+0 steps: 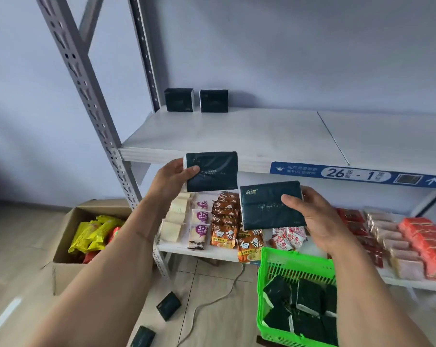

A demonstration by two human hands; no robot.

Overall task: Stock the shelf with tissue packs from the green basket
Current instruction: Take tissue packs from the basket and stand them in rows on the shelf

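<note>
My left hand point(173, 177) grips a dark green tissue pack point(215, 169) in front of the shelf's front edge. My right hand point(314, 216) holds a second dark green tissue pack point(267, 209), lower and to the right. Two tissue packs point(179, 100) point(214, 100) stand upright at the back left of the grey shelf point(237, 136). The green basket point(269, 269) sits at the lower right under my right arm, with several dark packs point(304, 306) inside.
Two tissue packs point(168, 305) point(143, 336) lie on the floor by a cable. A cardboard box point(69, 236) of yellow snack bags stands at the left. The lower shelf point(204, 250) holds noodle and snack packets. A slotted grey upright point(91, 103) frames the shelf's left side.
</note>
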